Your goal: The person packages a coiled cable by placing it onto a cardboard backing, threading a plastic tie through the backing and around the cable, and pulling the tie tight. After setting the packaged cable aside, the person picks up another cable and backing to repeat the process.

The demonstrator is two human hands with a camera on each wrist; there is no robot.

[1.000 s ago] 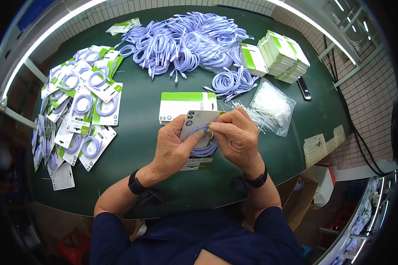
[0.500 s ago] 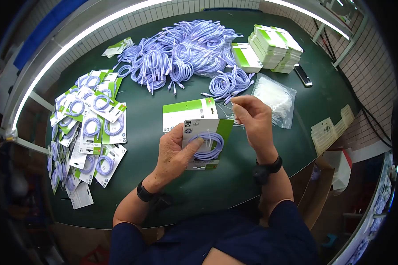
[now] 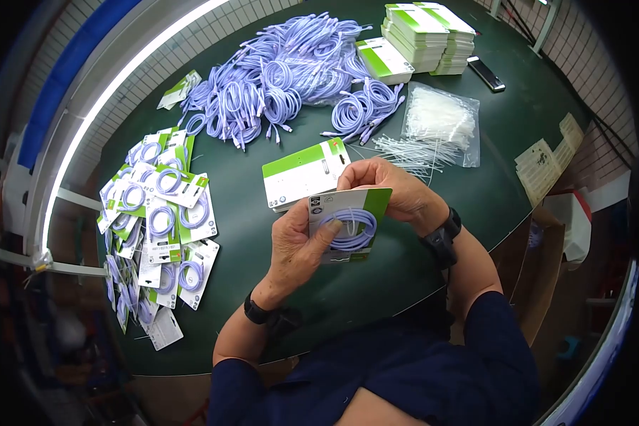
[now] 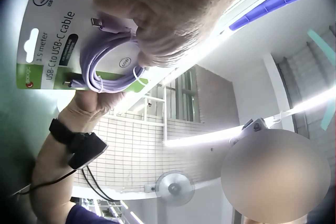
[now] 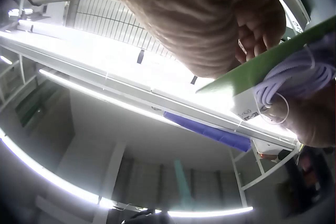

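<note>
A white and green retail card point(image 3: 380, 204) printed "USB-C to USB-C cable" is held up by my left hand point(image 3: 295, 245), whose thumb presses its front. Coiled on that face is a lilac USB-C cable point(image 3: 368, 234), with a thin white cable tie point(image 5: 286, 112) looped out from it. My right hand point(image 3: 397, 190) is behind the card's upper right part, fingers bent and partly hidden by it. I cannot tell whether they grip anything there. Just beyond the hands lies a stack of flat cards point(image 3: 298, 174).
Carded cables point(image 3: 163, 220) are heaped on the left. Loose lilac cables point(image 3: 284, 78) pile up at the back, beside stacked cards point(image 3: 422, 42). A bag of white cable ties point(image 3: 440, 117), loose ties point(image 3: 412, 153) and a phone point(image 3: 486, 74) lie to the right.
My right hand left the card's front, lifted away to the right, then came in behind the card. My left hand keeps its hold on the card and cable. The head view has shifted.
</note>
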